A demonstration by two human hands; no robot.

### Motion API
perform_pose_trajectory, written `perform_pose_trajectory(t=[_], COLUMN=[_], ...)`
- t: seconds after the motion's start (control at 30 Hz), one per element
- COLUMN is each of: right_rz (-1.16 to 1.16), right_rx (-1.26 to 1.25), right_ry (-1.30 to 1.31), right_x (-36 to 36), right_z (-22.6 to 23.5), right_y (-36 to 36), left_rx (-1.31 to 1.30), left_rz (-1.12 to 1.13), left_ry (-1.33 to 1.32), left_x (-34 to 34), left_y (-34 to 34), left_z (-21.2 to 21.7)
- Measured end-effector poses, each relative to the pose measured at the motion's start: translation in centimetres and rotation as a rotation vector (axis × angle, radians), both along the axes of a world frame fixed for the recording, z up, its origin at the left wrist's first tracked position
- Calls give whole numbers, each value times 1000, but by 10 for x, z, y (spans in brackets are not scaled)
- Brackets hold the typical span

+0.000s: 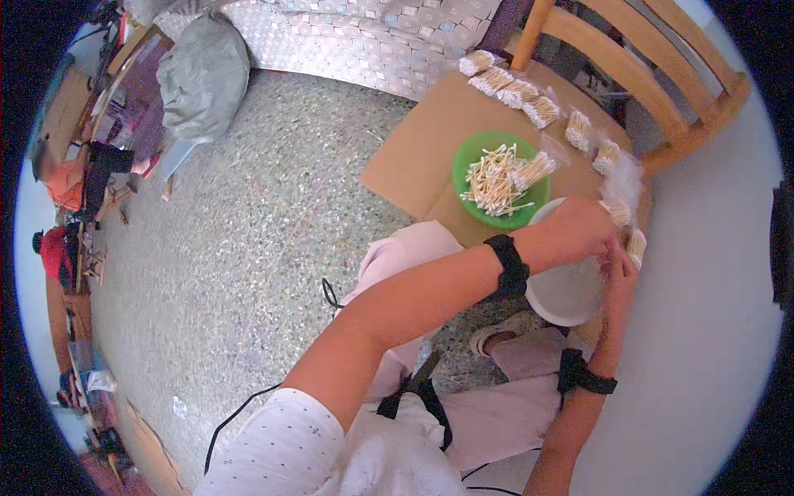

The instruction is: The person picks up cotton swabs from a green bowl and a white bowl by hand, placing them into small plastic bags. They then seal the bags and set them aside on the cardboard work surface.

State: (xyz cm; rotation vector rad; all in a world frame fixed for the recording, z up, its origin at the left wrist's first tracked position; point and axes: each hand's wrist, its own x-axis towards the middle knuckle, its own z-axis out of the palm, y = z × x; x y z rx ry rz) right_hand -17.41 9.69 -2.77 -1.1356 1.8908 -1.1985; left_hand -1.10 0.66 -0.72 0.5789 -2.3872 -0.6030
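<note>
My left hand (583,227) and my right hand (616,269) meet over the right edge of a white bowl (564,304), fingers pinched together. What they hold is too small and covered to make out. A packed bundle of cotton swabs (635,246) shows just beyond the fingertips; whether it is gripped or resting there, I cannot tell. To the far left of the white bowl, a green bowl (465,207) holds loose cotton swabs (492,178), with one clear bag of cotton swabs (533,169) lying on top at its right side.
Several bagged swab bundles (519,93) line the far and right edges of a brown cardboard sheet (413,157). A wooden chair back (620,58) rises at the far right, near a pale wall (703,331). A grey sack (203,78) stands far left. Other people sit beyond it.
</note>
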Motion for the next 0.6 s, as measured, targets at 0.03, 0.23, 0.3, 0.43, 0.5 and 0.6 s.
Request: perform_pose_trajectory(t=[0.03, 0.23, 0.3, 0.43, 0.5, 0.6], right_rz=[5, 75, 170, 191, 149, 123], right_rx=[2, 23, 26, 29, 15, 14], right_ry=[-1, 71, 160, 93, 63, 70], right_x=[-6, -23, -28, -19, -20, -17], right_z=[-1, -10, -13, -7, -6, -2], right_y=[1, 6, 5, 6, 6, 7], left_rx=[2, 116, 120, 29, 32, 37], left_rz=[5, -47, -54, -30, -17, -34], left_ry=[-1, 87, 92, 47, 79, 179], left_x=[1, 5, 8, 3, 1, 2], left_y=[-1, -2, -2, 0, 1, 1], left_z=[-1, -8, -3, -5, -4, -5])
